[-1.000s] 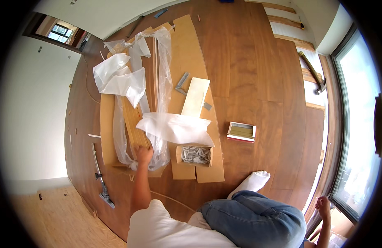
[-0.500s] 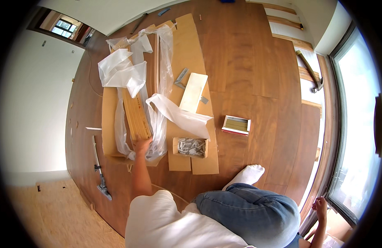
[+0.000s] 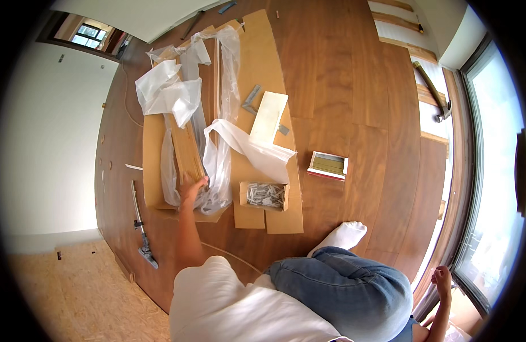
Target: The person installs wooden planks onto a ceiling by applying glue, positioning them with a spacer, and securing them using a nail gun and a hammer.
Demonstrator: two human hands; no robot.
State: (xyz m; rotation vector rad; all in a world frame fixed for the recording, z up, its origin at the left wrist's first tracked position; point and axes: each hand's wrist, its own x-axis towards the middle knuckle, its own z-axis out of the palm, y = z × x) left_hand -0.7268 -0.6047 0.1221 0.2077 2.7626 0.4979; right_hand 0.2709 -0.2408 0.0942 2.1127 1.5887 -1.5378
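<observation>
My left hand (image 3: 192, 187) grips the near end of a floorboard (image 3: 186, 151) that lies lengthwise in a long open cardboard box (image 3: 152, 196). Its far part goes under crumpled translucent plastic wrap (image 3: 172, 94), and more wrap lines both sides. My right hand (image 3: 441, 279) is held up at the lower right, beside the glass door, with its fingers curled. Whether it holds anything I cannot make out. To the right of the floorboard stands a small carton of grey-white plastic pieces (image 3: 265, 196).
A white block (image 3: 268, 117) and a metal square (image 3: 250, 100) lie on flattened cardboard (image 3: 251, 219). Right of these sits a small box with brownish strips (image 3: 328, 166). A hammer (image 3: 434, 94) rests near the glass door (image 3: 491, 171). A vacuum wand (image 3: 140, 233) lies at left.
The floorboard's upper face was yellow with dark marks and now shows plain brown wood grain. My left hand has changed its hold at the near end. The view has shifted slightly.
</observation>
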